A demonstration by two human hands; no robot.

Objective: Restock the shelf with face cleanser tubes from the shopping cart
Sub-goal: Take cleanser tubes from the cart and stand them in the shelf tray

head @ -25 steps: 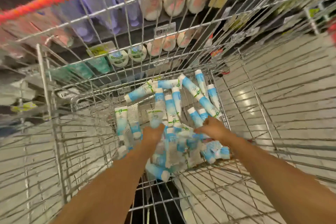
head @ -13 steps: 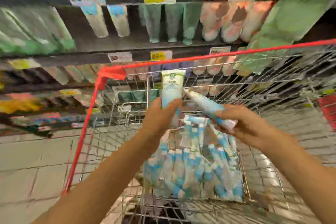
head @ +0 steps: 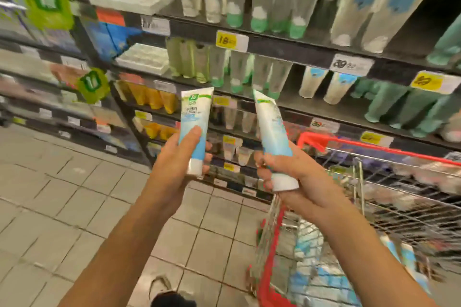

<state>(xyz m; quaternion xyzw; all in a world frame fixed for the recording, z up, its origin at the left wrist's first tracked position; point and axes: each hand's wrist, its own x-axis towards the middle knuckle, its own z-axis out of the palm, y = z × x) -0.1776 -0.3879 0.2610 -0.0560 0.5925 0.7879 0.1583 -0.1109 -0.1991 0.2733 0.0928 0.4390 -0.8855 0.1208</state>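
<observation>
the shelf (head: 287,48) of blurred products fills the top and right. the shopping cart (head: 374,147), red-rimmed, stands at lower right with blue-white tubes (head: 405,260) lying inside. the hands are held up apart before the shelf: the left hand (head: 178,159) grips an upright tube (head: 195,122), cap down; the right hand (head: 295,173) grips a tilted tube (head: 272,122), cap down.

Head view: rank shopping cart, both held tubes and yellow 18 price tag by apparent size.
1. shopping cart
2. left tube and right tube: look alike, unranked
3. yellow price tag, though it sits farther away
</observation>
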